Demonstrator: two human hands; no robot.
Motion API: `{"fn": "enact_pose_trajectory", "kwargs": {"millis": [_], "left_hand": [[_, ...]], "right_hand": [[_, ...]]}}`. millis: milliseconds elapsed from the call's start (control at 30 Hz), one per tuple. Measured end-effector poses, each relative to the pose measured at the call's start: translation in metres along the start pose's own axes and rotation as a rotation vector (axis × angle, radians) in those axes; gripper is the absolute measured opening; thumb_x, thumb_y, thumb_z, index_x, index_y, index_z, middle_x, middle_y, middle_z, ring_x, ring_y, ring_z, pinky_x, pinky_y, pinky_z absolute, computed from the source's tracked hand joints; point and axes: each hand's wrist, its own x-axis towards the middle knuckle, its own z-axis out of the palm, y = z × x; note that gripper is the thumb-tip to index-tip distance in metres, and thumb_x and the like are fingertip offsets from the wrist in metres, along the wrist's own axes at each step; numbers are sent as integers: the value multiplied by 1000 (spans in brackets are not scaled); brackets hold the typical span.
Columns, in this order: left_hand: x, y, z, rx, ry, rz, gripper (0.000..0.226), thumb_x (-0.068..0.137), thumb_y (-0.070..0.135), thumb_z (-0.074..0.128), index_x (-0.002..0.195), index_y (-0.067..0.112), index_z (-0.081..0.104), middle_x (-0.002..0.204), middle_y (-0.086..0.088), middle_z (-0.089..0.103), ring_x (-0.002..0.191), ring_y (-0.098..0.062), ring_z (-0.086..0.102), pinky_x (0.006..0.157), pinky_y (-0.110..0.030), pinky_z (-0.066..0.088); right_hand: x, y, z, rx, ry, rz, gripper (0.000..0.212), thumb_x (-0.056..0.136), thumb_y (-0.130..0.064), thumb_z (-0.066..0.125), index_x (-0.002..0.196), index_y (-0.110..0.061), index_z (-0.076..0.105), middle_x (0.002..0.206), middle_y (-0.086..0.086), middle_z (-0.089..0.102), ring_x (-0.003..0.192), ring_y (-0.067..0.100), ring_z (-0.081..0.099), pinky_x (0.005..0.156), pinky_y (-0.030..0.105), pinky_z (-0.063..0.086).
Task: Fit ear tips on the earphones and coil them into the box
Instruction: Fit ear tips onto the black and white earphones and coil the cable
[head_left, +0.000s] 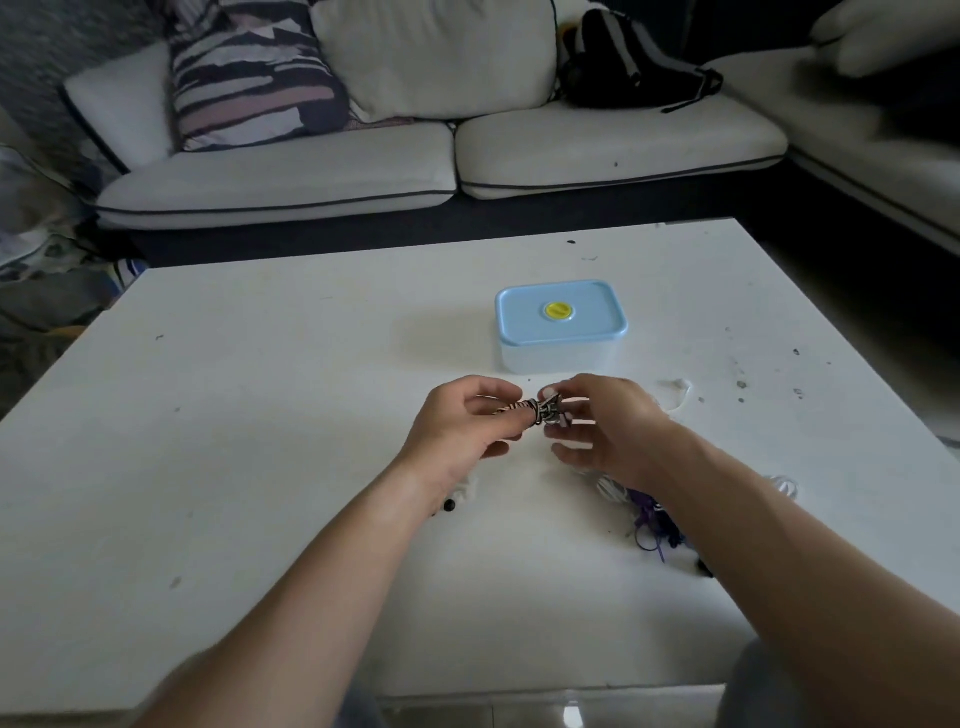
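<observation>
from the head view, the task looks partway through at most: the box (561, 327) sits on the white bench (260, 415) just beyond both hands with its pale blue lid on, so by my reading nothing from this bundle has gone in yet, and the lid has to come off before it can. the left hand (460, 428) is curled around a striped earphone cable (519, 408) wound over its fingers, fingers pressed together on the coil. the right hand (605, 426), just beside it and nearly touching, has thumb and forefinger pinched on the bunched end of the same cable at the left fingertips, with its other fingers loosely spread below; it seems to be wrapping or tucking the tail, though the detail there is too small and blurred to be sure. whether ear tips are already fitted on this pair cannot be told. more work seems to be waiting: a tangle of white and purple cables (644, 512) lies on the bench under the right forearm, nearer the body than the right hand, and something white with small dark pieces (457, 499) rests beneath the left wrist; those dark pieces could be loose ear tips, but that is a guess.
</observation>
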Motion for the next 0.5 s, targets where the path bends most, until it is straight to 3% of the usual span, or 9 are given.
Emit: {"fn": "enact_pose_trajectory", "kwargs": {"millis": [133, 233, 400, 500], "left_hand": [[-5, -3, 16, 146, 79, 170, 21, 77, 17, 83, 92, 23, 70, 89, 4, 75, 80, -7, 69, 74, -20, 53], [-7, -4, 28, 236, 143, 292, 22, 75, 15, 83, 89, 25, 69, 87, 12, 73, 83, 5, 66, 69, -6, 44], [-8, -2, 55, 340, 140, 416, 20, 76, 22, 81, 92, 32, 74, 89, 23, 72, 90, 10, 62, 71, -6, 42], [7, 7, 59, 333, 175, 467, 8, 82, 35, 75, 88, 29, 75, 88, 23, 72, 91, 1, 63, 77, -15, 48]], "right_hand": [[-4, -2, -2, 102, -4, 54, 28, 99, -30, 51, 92, -7, 66, 97, 17, 65, 83, 34, 70, 80, 49, 59], [-7, -5, -5, 222, -73, 91, 28, 97, -29, 54, 105, -4, 64, 105, 22, 67, 78, 36, 72, 77, 49, 60], [-2, -6, -11, 333, -58, 98, 25, 97, -22, 54, 108, -1, 63, 93, 20, 70, 71, 30, 71, 61, 37, 59], [11, -10, -26, 346, 46, 91, 13, 94, -14, 59, 85, -6, 58, 65, 9, 60, 51, 19, 60, 52, 30, 54]]}}
